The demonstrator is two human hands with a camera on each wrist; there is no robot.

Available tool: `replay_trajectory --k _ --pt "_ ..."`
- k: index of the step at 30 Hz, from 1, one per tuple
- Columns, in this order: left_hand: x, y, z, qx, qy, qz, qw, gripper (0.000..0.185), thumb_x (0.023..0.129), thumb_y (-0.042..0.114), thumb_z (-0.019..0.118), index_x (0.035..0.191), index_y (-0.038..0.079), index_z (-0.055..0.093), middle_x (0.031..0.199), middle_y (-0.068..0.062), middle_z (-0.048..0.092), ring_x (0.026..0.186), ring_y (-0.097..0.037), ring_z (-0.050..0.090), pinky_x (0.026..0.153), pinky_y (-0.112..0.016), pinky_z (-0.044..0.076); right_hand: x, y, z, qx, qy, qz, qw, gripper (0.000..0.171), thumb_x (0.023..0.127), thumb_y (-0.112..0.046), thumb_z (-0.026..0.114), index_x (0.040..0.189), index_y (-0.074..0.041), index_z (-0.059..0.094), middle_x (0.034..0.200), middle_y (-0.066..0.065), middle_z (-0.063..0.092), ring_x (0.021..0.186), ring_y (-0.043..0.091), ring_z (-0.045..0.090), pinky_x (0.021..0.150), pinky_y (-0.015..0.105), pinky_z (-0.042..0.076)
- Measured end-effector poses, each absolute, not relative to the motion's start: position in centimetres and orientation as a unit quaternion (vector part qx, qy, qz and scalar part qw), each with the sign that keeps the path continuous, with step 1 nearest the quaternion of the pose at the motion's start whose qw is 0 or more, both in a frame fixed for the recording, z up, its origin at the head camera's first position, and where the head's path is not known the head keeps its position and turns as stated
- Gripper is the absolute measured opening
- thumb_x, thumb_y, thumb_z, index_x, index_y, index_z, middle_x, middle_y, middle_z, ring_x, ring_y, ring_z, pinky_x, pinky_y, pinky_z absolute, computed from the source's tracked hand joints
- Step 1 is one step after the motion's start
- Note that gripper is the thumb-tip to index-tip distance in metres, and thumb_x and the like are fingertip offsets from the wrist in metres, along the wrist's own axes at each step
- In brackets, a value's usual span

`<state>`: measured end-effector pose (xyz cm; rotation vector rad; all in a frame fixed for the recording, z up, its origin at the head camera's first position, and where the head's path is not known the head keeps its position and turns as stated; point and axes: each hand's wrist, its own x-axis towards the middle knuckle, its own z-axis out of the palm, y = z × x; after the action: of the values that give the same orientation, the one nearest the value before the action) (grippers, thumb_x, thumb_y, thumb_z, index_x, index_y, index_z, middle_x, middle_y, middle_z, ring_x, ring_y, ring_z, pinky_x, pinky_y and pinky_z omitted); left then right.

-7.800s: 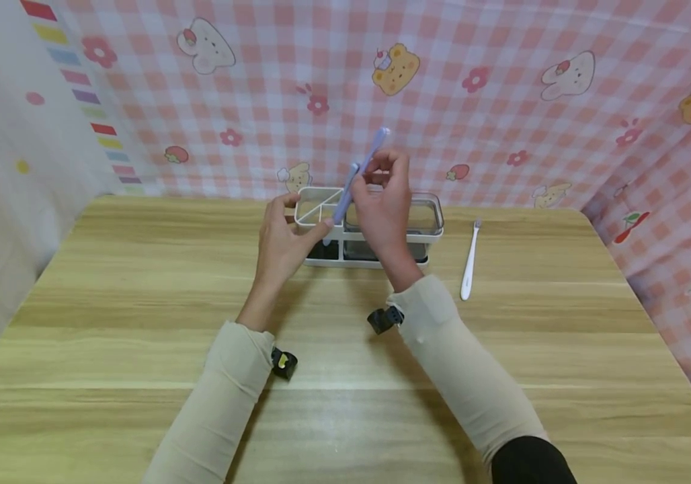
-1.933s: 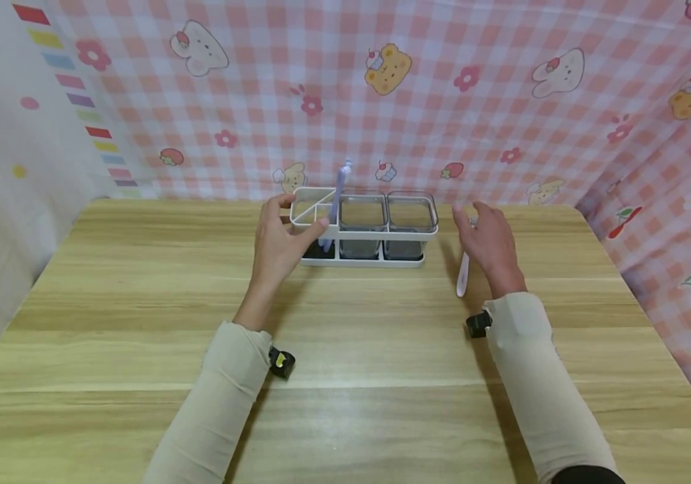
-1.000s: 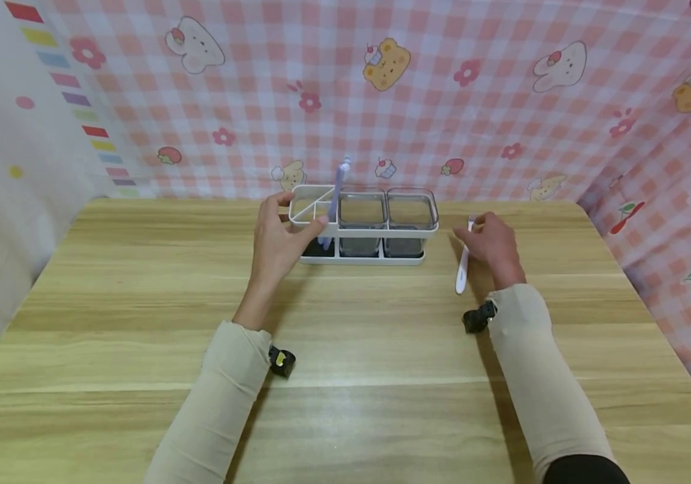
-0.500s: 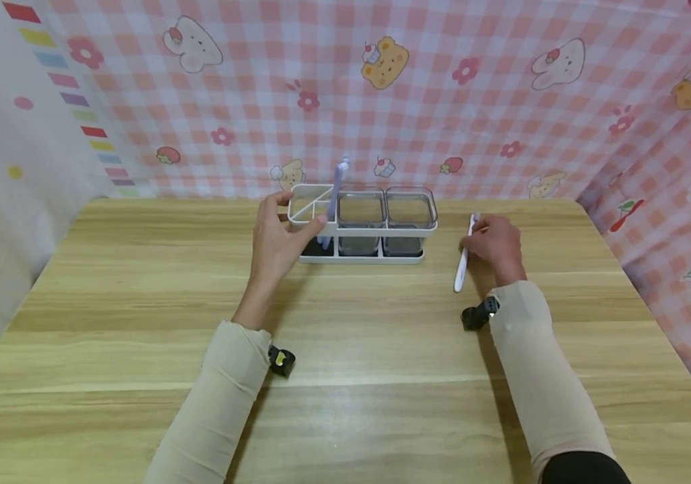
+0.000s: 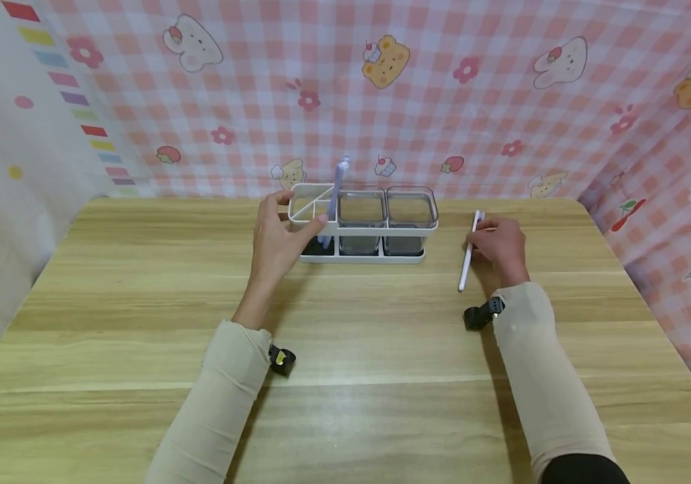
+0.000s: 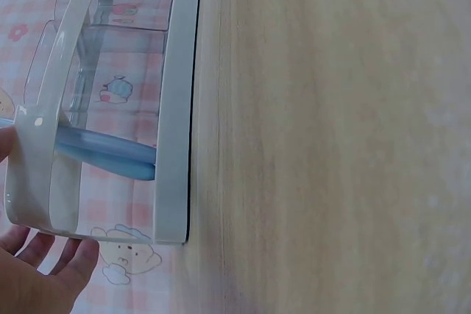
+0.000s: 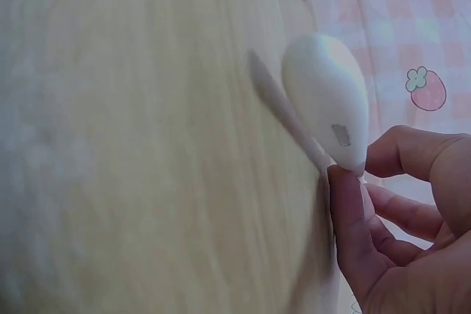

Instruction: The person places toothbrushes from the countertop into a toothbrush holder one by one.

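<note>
A white toothbrush (image 5: 464, 270) is pinched between the thumb and fingers of my right hand (image 5: 501, 247), right of the holder. In the right wrist view its broad handle end (image 7: 325, 93) hangs clear of the table, its shadow beside it. My left hand (image 5: 277, 242) grips the left end of a white toothbrush holder (image 5: 382, 259), thumb in front and fingers behind. Purple toothbrushes (image 5: 336, 191) stand tilted in a small slot near my left thumb. The left wrist view shows two handles (image 6: 110, 151) side by side, looking bluish there.
Two clear grey cups (image 5: 362, 208) sit side by side in the holder's middle and right places. The wooden table (image 5: 345, 336) ends at a pink checked cloth (image 5: 430, 121) just behind the holder.
My right hand let the purple toothbrushes go into the holder and moved right to the white toothbrush, which it now pinches, slightly turned and raised. My left hand stays on the holder.
</note>
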<state>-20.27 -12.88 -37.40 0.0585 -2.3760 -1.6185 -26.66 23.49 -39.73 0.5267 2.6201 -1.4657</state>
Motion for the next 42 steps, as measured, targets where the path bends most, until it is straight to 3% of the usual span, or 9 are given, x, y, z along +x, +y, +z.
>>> replay_trajectory --k 6,14,23,30,35,42 --pt "-20.4 -12.9 -37.3 0.020 -0.819 -0.558 0.134 0.073 0.085 0.035 0.081 0.142 0.006 0.046 0.141 -0.011 0.047 0.114 -0.027 0.049 0.093 -0.040 0.050 -26.8 23.4 -39.6 0.175 0.845 -0.503 0.042 0.038 0.088 -0.003 0.067 0.124 0.008 0.062 0.103 0.014 0.064 0.062 0.002 0.061 0.066 0.024 0.059" --pt "-20.5 -13.0 -37.3 0.017 -0.819 -0.559 0.132 0.073 0.086 0.035 0.080 0.142 0.005 0.046 0.141 -0.012 0.047 0.115 -0.027 0.049 0.095 -0.040 0.049 -26.7 23.2 -39.4 0.180 0.831 -0.525 0.035 0.041 0.091 -0.004 0.065 0.130 0.006 0.060 0.110 0.014 0.060 0.068 0.005 0.063 0.067 0.026 0.059" --pt "-20.5 -13.1 -37.2 0.015 -0.815 -0.563 0.135 0.072 0.086 0.035 0.080 0.142 0.005 0.046 0.140 -0.011 0.047 0.114 -0.027 0.050 0.093 -0.040 0.050 -26.8 22.6 -37.9 0.157 0.818 -0.553 0.008 0.047 0.094 -0.003 0.063 0.139 0.006 0.053 0.105 0.011 0.057 0.072 0.008 0.063 0.072 0.029 0.060" --pt "-20.6 -13.2 -37.2 0.012 -0.814 -0.564 0.138 0.072 0.086 0.035 0.080 0.142 0.006 0.046 0.140 -0.011 0.047 0.113 -0.027 0.050 0.093 -0.040 0.050 -26.7 21.7 -36.4 0.132 0.805 -0.578 -0.040 0.041 0.091 0.002 0.065 0.130 0.007 0.056 0.093 0.005 0.056 0.066 0.005 0.061 0.067 0.029 0.060" --pt "-20.5 -13.2 -37.2 0.013 -0.813 -0.566 0.137 0.071 0.086 0.035 0.080 0.142 0.006 0.046 0.139 -0.011 0.048 0.113 -0.027 0.050 0.092 -0.041 0.050 -26.6 21.1 -35.6 0.117 0.796 -0.590 -0.060 0.032 0.091 0.004 0.065 0.123 0.004 0.059 0.091 0.002 0.056 0.072 0.006 0.060 0.066 0.029 0.060" --pt "-20.3 -13.1 -37.5 0.013 -0.817 -0.560 0.136 0.071 0.086 0.036 0.080 0.141 0.005 0.047 0.138 -0.012 0.049 0.113 -0.027 0.049 0.092 -0.041 0.049 -25.6 20.2 -34.7 0.106 0.782 -0.609 -0.078 0.039 0.092 0.003 0.064 0.130 0.005 0.055 0.093 0.004 0.055 0.077 0.008 0.059 0.064 0.027 0.060"
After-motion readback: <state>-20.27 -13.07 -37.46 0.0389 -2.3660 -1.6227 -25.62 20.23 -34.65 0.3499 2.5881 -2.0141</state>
